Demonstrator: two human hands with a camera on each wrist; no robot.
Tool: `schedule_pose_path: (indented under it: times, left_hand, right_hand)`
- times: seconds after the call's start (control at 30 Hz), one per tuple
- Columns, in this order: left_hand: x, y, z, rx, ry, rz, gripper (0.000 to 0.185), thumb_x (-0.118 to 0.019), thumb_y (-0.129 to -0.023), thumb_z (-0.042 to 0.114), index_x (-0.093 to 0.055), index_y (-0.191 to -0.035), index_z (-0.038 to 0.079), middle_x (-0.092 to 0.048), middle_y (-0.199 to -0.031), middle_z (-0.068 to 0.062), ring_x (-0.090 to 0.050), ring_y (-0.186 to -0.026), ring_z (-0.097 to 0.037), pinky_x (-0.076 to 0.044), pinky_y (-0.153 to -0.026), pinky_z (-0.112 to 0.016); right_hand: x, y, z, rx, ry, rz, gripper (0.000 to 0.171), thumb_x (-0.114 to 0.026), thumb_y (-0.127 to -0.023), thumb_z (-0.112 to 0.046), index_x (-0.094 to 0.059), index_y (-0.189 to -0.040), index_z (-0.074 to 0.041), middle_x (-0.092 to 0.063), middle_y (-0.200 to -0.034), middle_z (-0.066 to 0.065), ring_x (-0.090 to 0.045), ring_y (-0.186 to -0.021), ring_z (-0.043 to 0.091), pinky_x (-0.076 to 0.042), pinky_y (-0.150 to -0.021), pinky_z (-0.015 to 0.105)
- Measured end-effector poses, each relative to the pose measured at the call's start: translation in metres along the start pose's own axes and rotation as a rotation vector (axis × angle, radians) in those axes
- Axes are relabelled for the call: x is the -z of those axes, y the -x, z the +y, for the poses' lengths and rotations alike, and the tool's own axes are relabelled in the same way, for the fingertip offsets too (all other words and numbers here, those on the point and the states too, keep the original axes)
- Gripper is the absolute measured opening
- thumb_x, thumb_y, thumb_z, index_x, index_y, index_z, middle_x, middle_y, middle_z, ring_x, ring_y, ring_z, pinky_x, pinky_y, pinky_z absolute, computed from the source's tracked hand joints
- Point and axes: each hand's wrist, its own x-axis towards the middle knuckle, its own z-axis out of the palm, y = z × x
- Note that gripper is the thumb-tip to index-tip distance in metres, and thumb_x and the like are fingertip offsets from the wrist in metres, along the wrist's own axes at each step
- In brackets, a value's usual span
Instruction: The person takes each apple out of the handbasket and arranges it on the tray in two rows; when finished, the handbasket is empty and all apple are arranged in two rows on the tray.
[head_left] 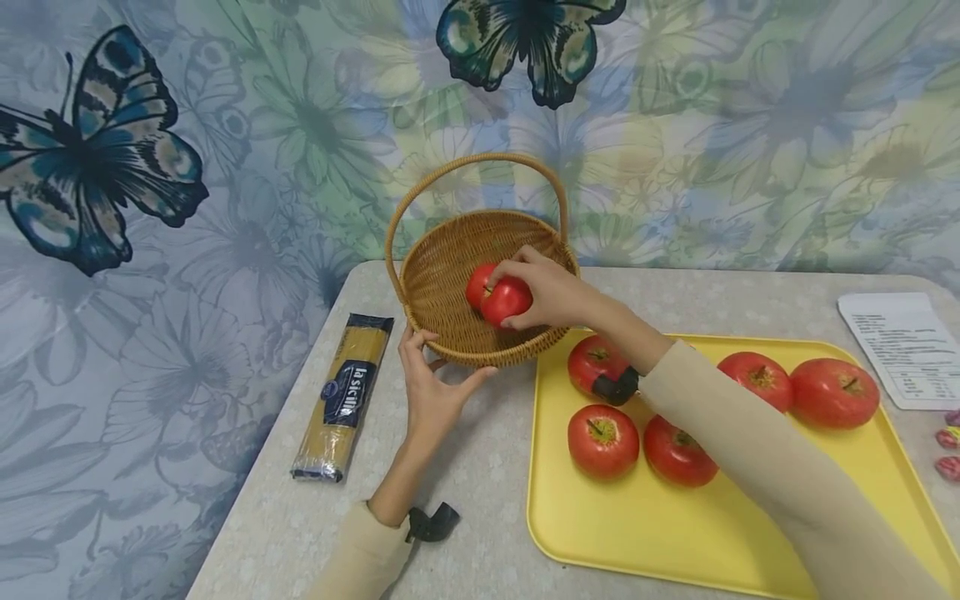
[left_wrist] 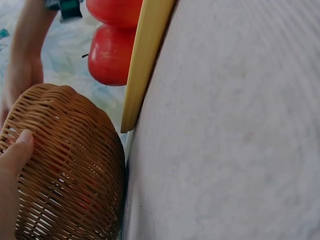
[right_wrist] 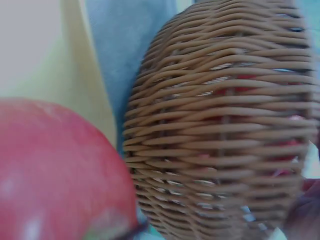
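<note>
Head view gives us the clearest look: our right hand reaches into the wicker basket and grips a red tomato, fingers curled over its top and thumb beneath it, with the fruit held just above the basket's floor and right beside a second tomato already lying inside. Our left hand rests against the basket's near rim, thumb and fingers spread along the weave and bracing it rather than closing round it (the left wrist view shows a thumb laid flat on the woven wall). The right forearm, in a beige sleeve, stretches diagonally across the yellow tray, which sits just to the right of the basket, touching or nearly so. Five more tomatoes lie on that tray; in the right wrist view one of them fills the lower left, blurred, with the basket's side close behind it. A packet of spaghetti lies left of the basket on the speckled grey tabletop, and a printed sheet lies at the far right. Behind the table hangs a floral cloth with large butterflies.
</note>
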Motion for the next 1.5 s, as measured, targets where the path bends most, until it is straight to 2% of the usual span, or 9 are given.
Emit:
schedule_pose_path:
  times: [0.17, 0.37, 0.47, 0.57, 0.7, 0.93, 1.17, 1.37, 1.5]
  left_hand:
    - [-0.002, 0.000, 0.002, 0.010, 0.014, -0.006, 0.086, -0.092, -0.066, 0.028, -0.034, -0.124, 0.005, -0.014, -0.159, -0.015, -0.031, -0.142, -0.034, -0.053, -0.091, -0.044]
    - [-0.003, 0.000, 0.000, 0.007, 0.022, 0.001, 0.087, -0.094, -0.063, 0.014, -0.034, -0.124, 0.000, -0.013, -0.157, -0.023, -0.032, -0.140, -0.037, -0.052, -0.089, -0.050]
    - [-0.002, 0.000, -0.001, 0.005, 0.021, 0.003, 0.087, -0.094, -0.063, 0.018, -0.034, -0.124, 0.000, -0.015, -0.156, -0.024, -0.033, -0.140, -0.036, -0.053, -0.089, -0.047]
    - [0.000, 0.001, 0.000, 0.003, 0.019, 0.001, 0.087, -0.093, -0.064, 0.027, -0.034, -0.124, 0.003, -0.015, -0.157, -0.021, -0.031, -0.142, -0.034, -0.053, -0.089, -0.042]
    - [0.002, 0.003, 0.000, -0.004, 0.029, -0.003, 0.087, -0.092, -0.065, 0.034, -0.034, -0.124, 0.007, -0.014, -0.158, -0.018, -0.032, -0.141, -0.036, -0.054, -0.089, -0.041]
    - [0.004, 0.002, 0.003, -0.002, 0.036, -0.006, 0.087, -0.092, -0.065, 0.034, -0.034, -0.125, 0.008, -0.013, -0.159, -0.017, -0.034, -0.140, -0.035, -0.054, -0.089, -0.038]
    - [0.005, 0.004, 0.004, 0.015, 0.045, -0.009, 0.087, -0.092, -0.065, 0.032, -0.034, -0.125, 0.008, -0.011, -0.160, -0.014, -0.033, -0.141, -0.034, -0.053, -0.091, -0.039]
    - [0.006, 0.004, 0.004, 0.009, 0.044, -0.016, 0.088, -0.092, -0.066, 0.029, -0.034, -0.126, 0.003, -0.012, -0.159, -0.016, -0.036, -0.137, -0.035, -0.053, -0.091, -0.040]
    - [0.006, 0.004, 0.004, 0.011, 0.043, -0.018, 0.087, -0.093, -0.065, 0.030, -0.034, -0.126, 0.006, -0.013, -0.159, -0.016, -0.036, -0.137, -0.034, -0.053, -0.090, -0.039]
  right_hand:
    - [0.021, 0.035, -0.003, 0.048, -0.129, 0.179, 0.052, -0.086, -0.075, -0.024, -0.060, -0.119, -0.019, -0.048, -0.124, 0.007, -0.052, -0.111, 0.024, -0.055, -0.087, 0.041]
    - [0.039, 0.098, 0.002, 0.028, -0.183, 0.296, 0.055, -0.087, -0.073, -0.013, -0.057, -0.119, -0.014, -0.053, -0.127, 0.004, -0.050, -0.116, 0.018, -0.060, -0.074, 0.038]
    - [0.044, 0.137, 0.011, 0.012, -0.160, 0.335, 0.058, -0.088, -0.071, -0.007, -0.055, -0.119, -0.012, -0.054, -0.126, 0.003, -0.050, -0.115, 0.011, -0.060, -0.076, 0.038]
    - [0.045, 0.180, 0.019, -0.025, -0.110, 0.387, 0.062, -0.089, -0.067, -0.002, -0.055, -0.118, -0.010, -0.053, -0.124, -0.001, -0.048, -0.115, 0.001, -0.057, -0.081, 0.022]
    - [0.042, 0.236, 0.029, -0.093, -0.032, 0.483, 0.068, -0.091, -0.056, 0.006, -0.056, -0.113, -0.006, -0.052, -0.121, -0.011, -0.046, -0.115, -0.007, -0.043, -0.083, 0.001]
    - [0.028, 0.311, 0.033, -0.217, 0.043, 0.578, 0.072, -0.091, -0.045, 0.013, -0.055, -0.105, -0.002, -0.052, -0.117, -0.020, -0.047, -0.108, -0.012, -0.039, -0.081, -0.003]
    - [-0.001, 0.347, 0.039, -0.334, -0.020, 0.537, 0.070, -0.094, -0.050, 0.005, -0.053, -0.106, -0.004, -0.048, -0.114, -0.025, -0.045, -0.102, -0.016, -0.045, -0.065, 0.000]
    - [-0.020, 0.354, 0.046, -0.363, -0.023, 0.502, 0.070, -0.095, -0.051, -0.001, -0.052, -0.106, -0.007, -0.045, -0.115, -0.027, -0.040, -0.105, -0.019, -0.044, -0.066, -0.001]
    - [-0.026, 0.353, 0.048, -0.333, -0.006, 0.493, 0.073, -0.096, -0.049, -0.002, -0.050, -0.105, -0.006, -0.044, -0.118, -0.021, -0.037, -0.111, -0.018, -0.039, -0.073, -0.004]
